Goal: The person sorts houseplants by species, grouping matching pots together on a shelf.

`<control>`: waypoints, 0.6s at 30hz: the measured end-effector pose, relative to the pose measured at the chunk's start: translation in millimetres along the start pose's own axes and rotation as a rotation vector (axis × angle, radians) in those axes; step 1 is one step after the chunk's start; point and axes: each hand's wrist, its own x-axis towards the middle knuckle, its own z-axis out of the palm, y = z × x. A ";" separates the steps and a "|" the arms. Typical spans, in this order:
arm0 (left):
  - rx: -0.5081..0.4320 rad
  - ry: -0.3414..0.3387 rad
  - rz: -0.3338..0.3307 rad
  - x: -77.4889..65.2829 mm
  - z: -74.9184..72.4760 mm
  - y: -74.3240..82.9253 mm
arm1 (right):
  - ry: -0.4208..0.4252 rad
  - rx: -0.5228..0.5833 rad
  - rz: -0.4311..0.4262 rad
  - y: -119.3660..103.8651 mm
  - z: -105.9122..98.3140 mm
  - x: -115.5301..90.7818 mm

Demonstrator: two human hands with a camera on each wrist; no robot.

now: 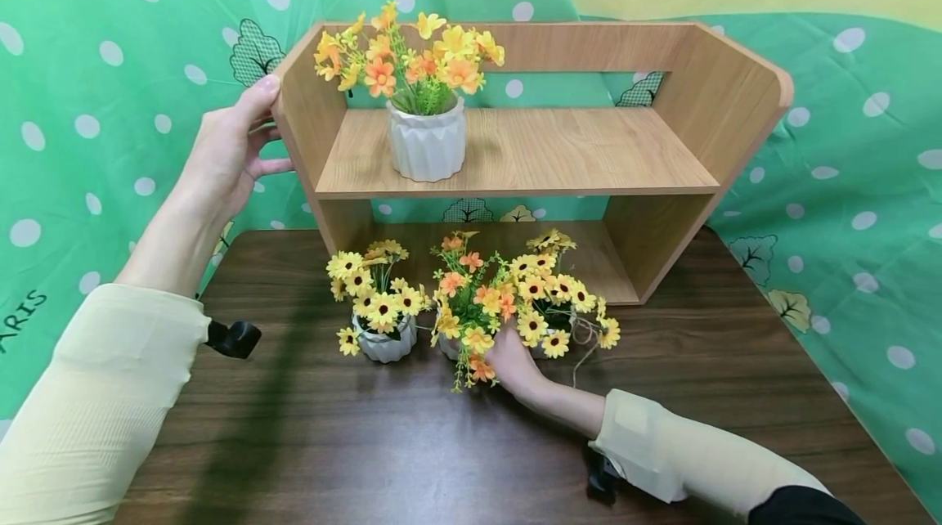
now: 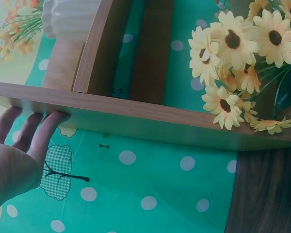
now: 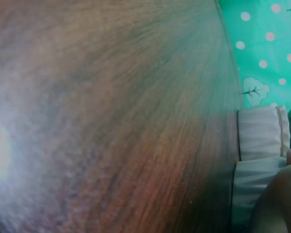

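My left hand (image 1: 224, 153) touches the left side panel of a wooden two-tier shelf (image 1: 515, 150). In the left wrist view its fingertips press on the panel's outer face. My right hand (image 1: 515, 363) is among the flowers, at a white flowerpot (image 3: 257, 184) with orange and yellow flowers (image 1: 478, 304). It grips that pot near the rim, its fingertips mostly hidden by blooms. To its left stands a ribbed white pot (image 1: 386, 341) of yellow daisies (image 1: 379, 288). More yellow daisies (image 1: 552, 288) crowd in at the right, their pot largely covered.
On the upper board stands a white pot (image 1: 427, 145) with orange and yellow flowers, left of centre. The shelf sits at the back of a dark wooden table (image 1: 412, 443). Behind it hangs a green dotted cloth (image 1: 868, 181). Thin twine (image 1: 585, 353) trails beside the right pot.
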 end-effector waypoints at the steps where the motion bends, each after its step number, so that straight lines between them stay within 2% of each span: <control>1: 0.000 0.000 0.001 -0.1 0.0 0.0 | 0.005 0.112 0.058 -5.7 -2.5 -1.6; 2: -0.001 0.000 0.002 -0.2 0.1 0.0 | 0.007 0.142 0.080 -13.2 -5.5 -3.6; 3: -0.001 -0.001 0.003 -0.2 0.2 0.1 | 0.015 0.196 0.171 -30.2 -11.5 -8.1; 7: -0.007 -0.005 0.005 -0.5 0.5 0.6 | 0.024 0.158 0.236 -59.0 -22.1 -15.1; 13: -0.010 -0.001 -0.001 -0.3 -0.1 1.7 | 0.032 0.092 0.228 -72.9 -30.4 -15.9; 18: -0.005 -0.001 -0.001 -0.8 0.4 2.3 | 0.053 0.119 0.188 -76.1 -37.9 -16.4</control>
